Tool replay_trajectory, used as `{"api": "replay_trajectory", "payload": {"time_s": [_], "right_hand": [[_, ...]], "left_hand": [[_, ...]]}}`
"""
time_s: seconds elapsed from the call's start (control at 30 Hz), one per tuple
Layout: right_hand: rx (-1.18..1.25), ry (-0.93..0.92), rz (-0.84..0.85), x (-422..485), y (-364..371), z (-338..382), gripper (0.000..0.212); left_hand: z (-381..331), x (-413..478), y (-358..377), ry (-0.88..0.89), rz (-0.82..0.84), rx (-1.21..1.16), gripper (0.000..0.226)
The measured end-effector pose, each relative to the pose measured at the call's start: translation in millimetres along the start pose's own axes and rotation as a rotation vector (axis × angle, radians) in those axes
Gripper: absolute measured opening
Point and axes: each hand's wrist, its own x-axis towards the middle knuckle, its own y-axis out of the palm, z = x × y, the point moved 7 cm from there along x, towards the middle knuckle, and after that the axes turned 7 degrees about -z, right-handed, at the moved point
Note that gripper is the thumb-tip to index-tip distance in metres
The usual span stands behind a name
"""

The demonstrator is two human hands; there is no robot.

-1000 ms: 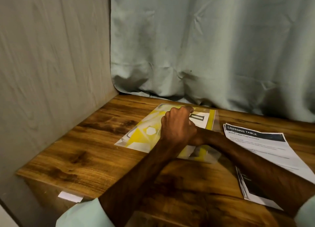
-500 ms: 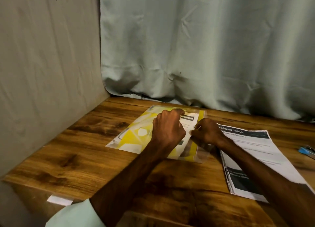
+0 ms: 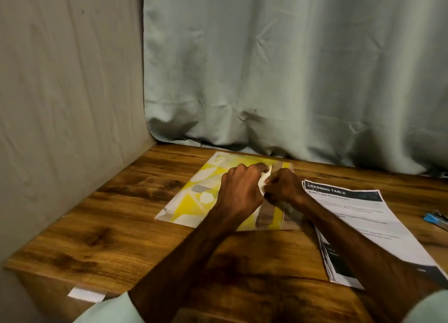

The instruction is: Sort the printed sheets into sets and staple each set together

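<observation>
While of no use to the sorting, worth a glance at far left: a small white slip point(image 3: 86, 294) stuck at the near edge of the wooden surface point(image 3: 121, 225). Rightward, toward the curtain point(image 3: 291, 80), a clear sleeve point(image 3: 194, 196) with a yellow-patterned page inside, flat on the wood, probably for emptying without lifting. Bears down on that sleeve with the left hand point(image 3: 238, 189), knuckles up and fingers curled tight, fingertips bunched on a white sheet point(image 3: 262, 180) over the sleeve's right part. Meets it with the right hand point(image 3: 283, 186), touching the left, fingers likewise curled and pinching the same white sheet from the other side, seemingly to tease it free of the plastic; no telling about the plastic itself, caught in the pinch or not. Just right of the sleeve, partly under the right forearm, the stack of printed sheets point(image 3: 351, 216), slightly fanned, headed "DRESSING TABLE", close by for sorting. Farthest right, well apart from the paper, a blue object point(image 3: 434, 219), likely the stapler, apparently set aside until needed.
</observation>
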Motion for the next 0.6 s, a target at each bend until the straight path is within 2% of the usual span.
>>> {"api": "replay_trajectory", "payload": {"time_s": [0.17, 0.27, 0.33, 0.47, 0.53, 0.6], "right_hand": [[0.004, -0.073, 0.019, -10, -4, -1, 0.023], [-0.017, -0.192, -0.024, -13, -21, -5, 0.027], [-0.041, -0.200, -0.078, -16, -39, -18, 0.022], [-0.123, -0.044, -0.195, -31, -89, -75, 0.007], [-0.260, 0.065, -0.235, -44, -118, -110, 0.017], [-0.399, 0.170, -0.221, -60, -140, -144, 0.039]], "left_hand": [[2, 0, 6, -0.024, 0.021, -0.011, 0.045], [5, 0, 8, -0.050, 0.001, -0.014, 0.045], [8, 0, 8, -0.061, -0.035, -0.010, 0.045], [10, -2, 7, -0.070, -0.072, -0.029, 0.043], [9, -3, 8, -0.066, -0.071, -0.033, 0.041], [7, -3, 10, -0.064, -0.067, -0.032, 0.040]]}}
